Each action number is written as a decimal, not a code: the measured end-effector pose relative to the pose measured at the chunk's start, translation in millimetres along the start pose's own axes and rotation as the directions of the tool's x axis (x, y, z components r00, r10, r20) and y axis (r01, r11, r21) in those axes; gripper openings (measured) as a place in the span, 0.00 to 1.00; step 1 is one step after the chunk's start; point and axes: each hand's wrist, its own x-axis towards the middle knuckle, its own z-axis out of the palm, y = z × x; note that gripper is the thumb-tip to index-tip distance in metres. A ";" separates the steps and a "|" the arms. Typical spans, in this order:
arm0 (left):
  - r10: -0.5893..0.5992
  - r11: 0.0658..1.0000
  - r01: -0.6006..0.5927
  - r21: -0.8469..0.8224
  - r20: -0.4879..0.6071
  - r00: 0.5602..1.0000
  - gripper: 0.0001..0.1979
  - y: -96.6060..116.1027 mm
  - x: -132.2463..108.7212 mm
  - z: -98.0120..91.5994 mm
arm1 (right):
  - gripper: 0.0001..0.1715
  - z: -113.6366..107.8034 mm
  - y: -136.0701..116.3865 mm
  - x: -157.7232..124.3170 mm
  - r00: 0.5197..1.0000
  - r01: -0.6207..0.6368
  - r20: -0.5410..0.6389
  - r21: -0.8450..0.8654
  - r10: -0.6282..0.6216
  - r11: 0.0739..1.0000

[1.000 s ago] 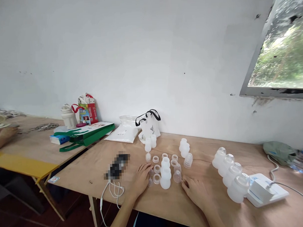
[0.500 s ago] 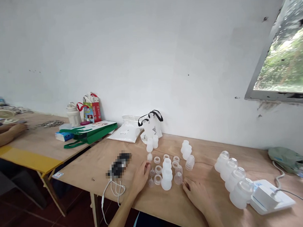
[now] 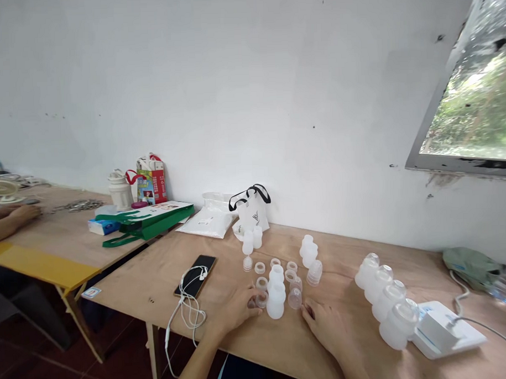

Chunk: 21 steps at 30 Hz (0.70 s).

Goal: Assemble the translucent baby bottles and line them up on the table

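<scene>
My left hand (image 3: 236,309) rests on the wooden table (image 3: 156,281), its fingertips closed round a small translucent ring (image 3: 262,300) beside a short white plastic bottle (image 3: 275,300). My right hand (image 3: 326,323) lies flat on the table with fingers stretched out, its fingertips next to a small clear cap (image 3: 294,298). Several more rings, caps and small bottles (image 3: 308,250) stand just beyond both hands.
A row of larger translucent bottles (image 3: 385,301) lies at the right, next to a white device (image 3: 444,329) with a cable. A phone (image 3: 195,275) with earphones lies at the left. Bags (image 3: 249,209) stand by the wall. Another person's arm (image 3: 7,220) rests on the neighbouring table.
My left hand has slid right and closed its fingers on a ring next to the short bottle. My right hand has stayed in place. The view shifted slightly.
</scene>
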 end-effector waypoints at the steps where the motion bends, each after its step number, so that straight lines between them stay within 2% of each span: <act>1: -0.003 1.000 0.003 -0.011 -0.006 1.000 0.13 0.2 0.6 1.5 | 0.17 1.3 1.0 0.1 1.000 0.001 -0.010 0.007 -0.001 1.000; 4: 0.014 1.000 -0.015 -0.017 -0.032 0.999 0.07 3.4 0.2 1.3 | 0.18 7.8 7.6 1.5 0.998 -0.033 -0.051 0.044 0.035 0.998; 7: 0.034 0.999 -0.035 -0.015 -0.027 0.999 0.05 7.8 -1.3 -3.6 | 0.22 16.9 17.6 4.1 0.966 -0.052 -0.242 0.152 0.088 0.987; 8: 0.037 0.999 -0.037 -0.033 -0.017 0.999 0.06 8.7 -1.5 -5.4 | 0.24 19.3 19.9 4.8 0.935 -0.009 -0.346 0.187 0.074 0.982; 10: 0.040 0.994 -0.041 -0.097 -0.012 0.999 0.08 9.2 -1.3 -8.4 | 0.27 21.5 19.3 4.8 0.828 0.157 -0.561 0.208 -0.014 0.966; 12: 0.033 0.984 -0.039 -0.172 -0.038 0.999 0.10 8.5 -0.5 -10.3 | 0.29 19.9 9.5 1.8 0.706 0.338 -0.699 0.185 -0.118 0.923; 13: 0.027 0.975 -0.039 -0.217 -0.055 0.998 0.12 8.2 0.1 -10.6 | 0.29 18.3 1.1 -0.8 0.660 0.413 -0.734 0.175 -0.161 0.894; 15: 0.004 0.938 -0.027 -0.346 -0.066 0.998 0.17 8.8 1.4 -10.4 | 0.26 15.6 -20.0 -7.3 0.622 0.529 -0.744 0.168 -0.245 0.832; 18: -0.020 0.823 -0.013 -0.567 -0.051 0.998 0.26 13.5 2.9 -7.9 | 0.18 18.8 -52.1 -16.0 0.599 0.636 -0.701 0.123 -0.387 0.761; 21: -0.006 0.737 -0.015 -0.676 -0.029 1.000 0.29 21.2 3.0 -4.5 | 0.12 30.1 -70.3 -19.0 0.593 0.650 -0.694 0.115 -0.407 0.751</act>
